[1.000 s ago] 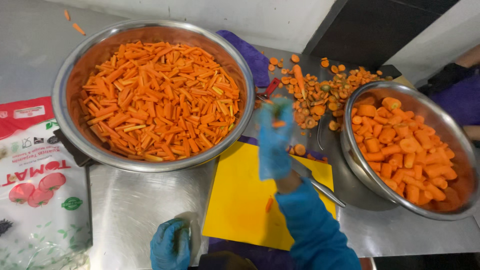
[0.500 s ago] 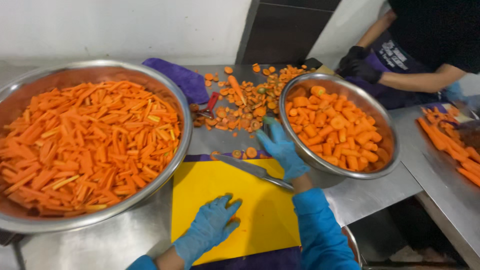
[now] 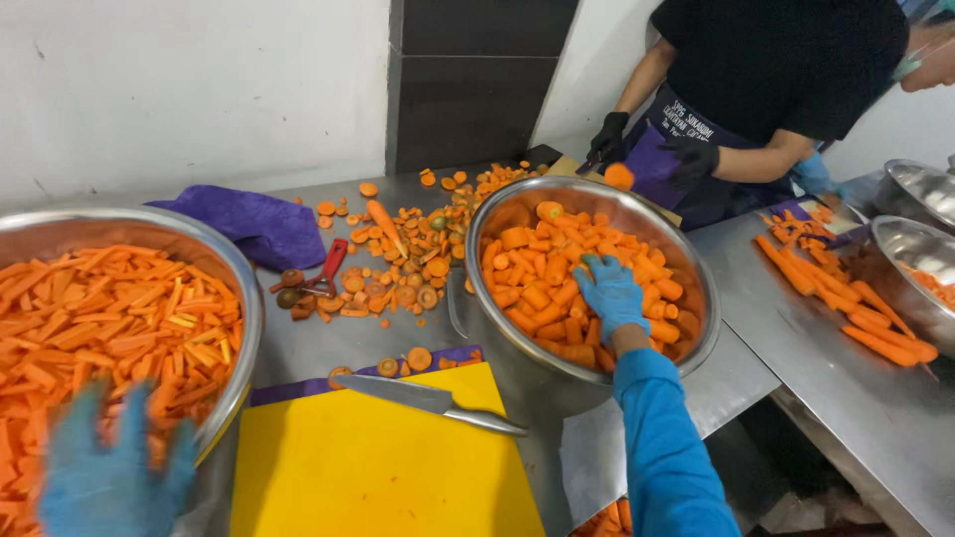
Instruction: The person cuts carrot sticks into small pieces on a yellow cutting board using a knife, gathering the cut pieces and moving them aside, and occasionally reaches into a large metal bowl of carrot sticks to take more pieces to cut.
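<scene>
Everywhere carrot scraps on steel counter [image 3: 328,343], white wall [image 3: 189,89] behind; right hand [image 3: 609,295] spread wide among carrot chunks [image 3: 542,288].

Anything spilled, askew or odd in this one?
Carrot scraps lie strewn over the steel table beyond the cutting board. The knife lies loose, angled across the board's far edge. Nothing looks damaged.

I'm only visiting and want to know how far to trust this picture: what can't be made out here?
- Left hand: blurred at the bottom edge of the head view; whether it holds anything cannot be told.
- Right hand: its palm faces down into the bowl of carrot chunks, so any grip is hidden.
- Bowl of carrot sticks: cut off by the left edge.
- Knife: handle end is too small to make out.
</scene>
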### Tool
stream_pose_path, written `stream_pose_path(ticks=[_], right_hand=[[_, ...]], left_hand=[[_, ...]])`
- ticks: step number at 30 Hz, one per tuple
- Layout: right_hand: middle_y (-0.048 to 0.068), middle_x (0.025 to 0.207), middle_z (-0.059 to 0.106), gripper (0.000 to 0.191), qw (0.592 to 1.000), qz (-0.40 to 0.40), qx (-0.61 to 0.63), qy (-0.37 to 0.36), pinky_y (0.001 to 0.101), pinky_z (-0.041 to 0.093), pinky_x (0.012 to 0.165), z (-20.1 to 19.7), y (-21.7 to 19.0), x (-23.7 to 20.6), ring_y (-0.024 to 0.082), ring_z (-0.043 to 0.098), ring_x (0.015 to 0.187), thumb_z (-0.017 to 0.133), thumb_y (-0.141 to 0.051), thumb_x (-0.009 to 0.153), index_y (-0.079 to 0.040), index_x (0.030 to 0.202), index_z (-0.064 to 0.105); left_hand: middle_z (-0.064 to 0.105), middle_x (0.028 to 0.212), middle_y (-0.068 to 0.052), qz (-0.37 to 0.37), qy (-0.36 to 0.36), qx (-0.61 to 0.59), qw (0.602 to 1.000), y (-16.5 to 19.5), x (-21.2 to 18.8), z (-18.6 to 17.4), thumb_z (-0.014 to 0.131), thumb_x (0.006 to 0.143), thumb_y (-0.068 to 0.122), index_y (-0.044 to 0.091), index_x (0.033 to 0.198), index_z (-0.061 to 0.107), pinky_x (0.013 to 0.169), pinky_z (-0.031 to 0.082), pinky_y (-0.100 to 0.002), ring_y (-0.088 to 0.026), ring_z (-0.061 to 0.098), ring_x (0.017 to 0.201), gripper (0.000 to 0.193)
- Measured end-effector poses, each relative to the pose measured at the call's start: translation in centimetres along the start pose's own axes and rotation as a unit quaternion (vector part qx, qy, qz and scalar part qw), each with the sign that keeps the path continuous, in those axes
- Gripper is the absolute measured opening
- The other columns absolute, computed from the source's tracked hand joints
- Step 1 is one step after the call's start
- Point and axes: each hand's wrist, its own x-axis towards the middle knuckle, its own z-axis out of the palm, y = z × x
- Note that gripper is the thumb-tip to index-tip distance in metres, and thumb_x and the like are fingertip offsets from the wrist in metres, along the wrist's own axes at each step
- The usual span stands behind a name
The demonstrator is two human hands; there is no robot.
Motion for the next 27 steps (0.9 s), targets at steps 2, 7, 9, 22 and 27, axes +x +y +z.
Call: stream_pose_path(ticks=[2, 7, 9, 22, 27], right_hand=[[0.017, 0.131, 0.060, 0.031, 0.997, 0.061, -0.014, -0.041, 0.0564, 0.054, 0.087, 0.8, 0.0, 0.7, 0.040, 0.063, 0.112, 0.056, -0.044, 0.100, -0.022, 0.120, 0.066], [0.012, 0.133, 0.062, 0.042, 0.991, 0.132, -0.024, 0.003, 0.0576, 0.050, 0.097, 1.3, 2.4, 0.4, 0.039, 0.057, 0.127, 0.057, -0.053, 0.098, -0.020, 0.123, 0.066], [0.014, 0.141, 0.055, 0.066, 0.978, 0.204, -0.021, -0.019, 0.0590, 0.047, 0.101, 0.7, 3.2, 0.5, 0.042, 0.051, 0.133, 0.063, -0.066, 0.088, -0.020, 0.134, 0.058], [0.024, 0.156, 0.042, 0.113, 0.954, 0.251, 0.059, -0.150, 0.0554, 0.040, 0.112, -0.6, 4.0, 2.6, 0.046, 0.044, 0.140, 0.073, -0.083, 0.064, -0.017, 0.152, 0.047], [0.025, 0.144, 0.056, 0.090, 0.952, 0.266, 0.130, -0.083, 0.0505, 0.045, 0.107, -0.7, 4.5, 2.6, 0.042, 0.056, 0.131, 0.067, -0.077, 0.075, -0.012, 0.138, 0.061]], left_hand=[[0.061, 0.129, -0.024, -0.083, -0.005, 0.019, 0.996, -1.6, 0.7, 0.6, 0.085, 0.086, 0.036, 0.000, 0.147, 0.057, 0.093, 0.057, -0.040, -0.033, 0.064, 0.111, 0.077], [0.056, 0.134, -0.025, -0.033, 0.024, -0.013, 0.999, -2.4, 1.7, 2.6, 0.083, 0.088, 0.037, -0.003, 0.145, 0.053, 0.104, 0.052, -0.040, -0.034, 0.058, 0.124, 0.076], [0.053, 0.137, -0.028, -0.036, 0.021, -0.051, 0.998, -2.4, 1.7, 2.7, 0.081, 0.085, 0.037, -0.002, 0.141, 0.054, 0.097, 0.050, -0.041, -0.036, 0.057, 0.118, 0.074], [0.053, 0.141, -0.021, -0.086, 0.017, -0.060, 0.994, -2.3, 0.0, 3.4, 0.080, 0.094, 0.036, 0.005, 0.129, 0.063, 0.096, 0.051, -0.037, -0.029, 0.060, 0.111, 0.050], [0.057, 0.132, -0.020, -0.070, 0.022, -0.030, 0.997, -2.6, -0.8, 3.0, 0.078, 0.094, 0.038, 0.007, 0.124, 0.065, 0.094, 0.054, -0.036, -0.028, 0.063, 0.108, 0.045]])
